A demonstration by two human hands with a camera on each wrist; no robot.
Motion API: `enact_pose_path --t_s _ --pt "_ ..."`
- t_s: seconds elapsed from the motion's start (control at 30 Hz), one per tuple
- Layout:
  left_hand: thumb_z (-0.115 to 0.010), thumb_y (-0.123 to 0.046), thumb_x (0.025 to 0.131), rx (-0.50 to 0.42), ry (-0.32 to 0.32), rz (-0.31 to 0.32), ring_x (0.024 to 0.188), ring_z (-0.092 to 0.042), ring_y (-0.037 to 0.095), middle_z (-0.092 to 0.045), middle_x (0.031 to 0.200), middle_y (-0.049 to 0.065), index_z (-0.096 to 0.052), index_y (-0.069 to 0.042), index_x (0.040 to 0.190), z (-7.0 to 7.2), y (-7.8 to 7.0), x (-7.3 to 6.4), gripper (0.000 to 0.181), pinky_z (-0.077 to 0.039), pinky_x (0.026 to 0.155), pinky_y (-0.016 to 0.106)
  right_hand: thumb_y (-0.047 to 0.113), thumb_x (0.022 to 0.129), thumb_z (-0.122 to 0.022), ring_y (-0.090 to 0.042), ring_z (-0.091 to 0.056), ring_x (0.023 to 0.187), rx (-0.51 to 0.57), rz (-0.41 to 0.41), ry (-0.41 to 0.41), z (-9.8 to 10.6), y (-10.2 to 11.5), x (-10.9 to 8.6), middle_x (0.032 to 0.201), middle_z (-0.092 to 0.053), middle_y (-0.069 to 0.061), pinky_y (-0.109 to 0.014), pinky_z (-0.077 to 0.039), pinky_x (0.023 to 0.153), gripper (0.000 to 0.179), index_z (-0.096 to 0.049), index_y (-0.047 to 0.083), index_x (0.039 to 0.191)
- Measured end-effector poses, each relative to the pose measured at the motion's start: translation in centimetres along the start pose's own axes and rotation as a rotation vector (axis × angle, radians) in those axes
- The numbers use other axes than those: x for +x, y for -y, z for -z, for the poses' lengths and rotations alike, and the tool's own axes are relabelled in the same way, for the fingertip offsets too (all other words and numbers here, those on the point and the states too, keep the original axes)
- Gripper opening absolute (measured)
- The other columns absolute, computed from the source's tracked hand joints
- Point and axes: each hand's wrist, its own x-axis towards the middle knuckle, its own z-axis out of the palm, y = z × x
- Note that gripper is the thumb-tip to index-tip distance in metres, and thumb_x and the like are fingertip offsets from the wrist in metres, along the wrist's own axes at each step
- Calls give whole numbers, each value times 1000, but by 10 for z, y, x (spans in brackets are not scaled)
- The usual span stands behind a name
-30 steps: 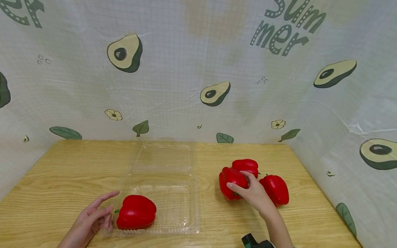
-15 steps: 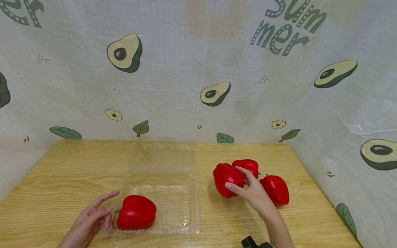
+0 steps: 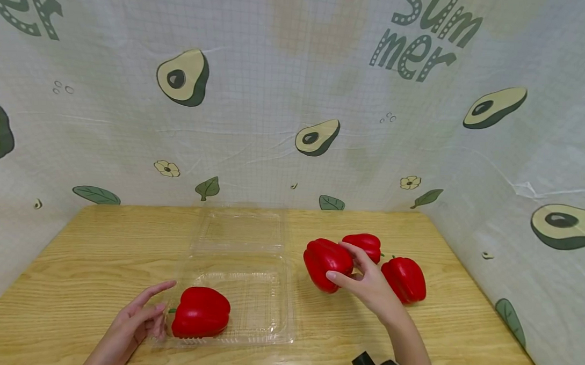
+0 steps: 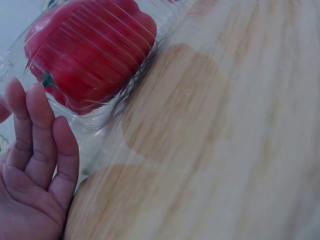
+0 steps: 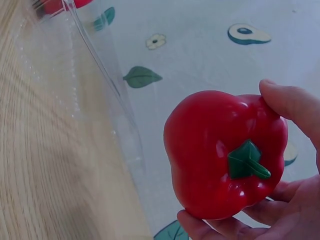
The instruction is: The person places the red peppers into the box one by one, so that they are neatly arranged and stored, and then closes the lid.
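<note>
My right hand [image 3: 373, 284] grips a red bell pepper [image 3: 325, 264] between thumb and fingers, to the right of a clear plastic container [image 3: 256, 302]. In the right wrist view this bell pepper [image 5: 220, 155] shows its green stem toward the camera. Another bell pepper [image 3: 201, 312] lies in the container's left part, its stem pointing left. At the container's left edge is my left hand [image 3: 135, 319], fingers extended and slightly bent. The left wrist view has the left hand's fingertips [image 4: 36, 92] close to the container wall; whether they touch it I cannot tell.
Two more red bell peppers, a rear one [image 3: 363, 244] and a right one [image 3: 404, 280], lie on the wooden table [image 3: 461, 333] beyond the right hand. The container's lid [image 3: 242, 229] is folded back toward the avocado-print sheet [image 3: 255, 149] behind the table.
My right hand has carried the bell pepper leftward, away from the two others and toward the container. The left hand and the pepper in the container have stayed in place.
</note>
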Motion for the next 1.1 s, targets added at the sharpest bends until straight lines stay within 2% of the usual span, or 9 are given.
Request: enact_pose_path --t_s 0.13,0.37,0.67,0.87,1.1 --pt "-32 -11 102 9 -18 10 62 -58 9 -56 66 -5 -36 -23 140 -1 0 0 40 -53 67 30 24 78 -74 -29 -56 102 30 11 37 -3 3 -2 134 -44 -13 -41 -55 80 71 -36 19 138" --pt "-32 -12 102 16 -35 25 61 -58 10 -56 65 -5 -37 -24 139 -1 -1 0 39 -53 67 30 25 77 -75 -28 -56 101 33 21 65 -11 6 -4 133 -45 -13 -41 -54 79 72 -37 20 137" --pt "-31 -11 102 -3 -4 9 62 -59 11 -56 66 -5 -40 -29 137 -1 0 0 40 -53 67 30 26 78 -74 -26 -55 98 19 63 102 -22 8 -7 131 -47 -12 -36 -55 75 68 -39 21 136" --pt "-30 -9 102 -8 12 -8 63 -59 10 -56 66 -5 -39 -27 138 0 1 0 41 -53 67 30 27 79 -73 -25 -54 96 -28 107 129 -30 9 -7 128 -50 -11 -31 -54 72 66 -41 18 136" --pt "-30 -10 102 -11 10 -5 63 -58 9 -56 67 -5 -37 -24 140 0 1 0 41 -53 67 30 28 78 -73 -25 -51 100 -53 149 148 -37 11 -9 126 -52 -8 -33 -53 74 64 -44 18 134"
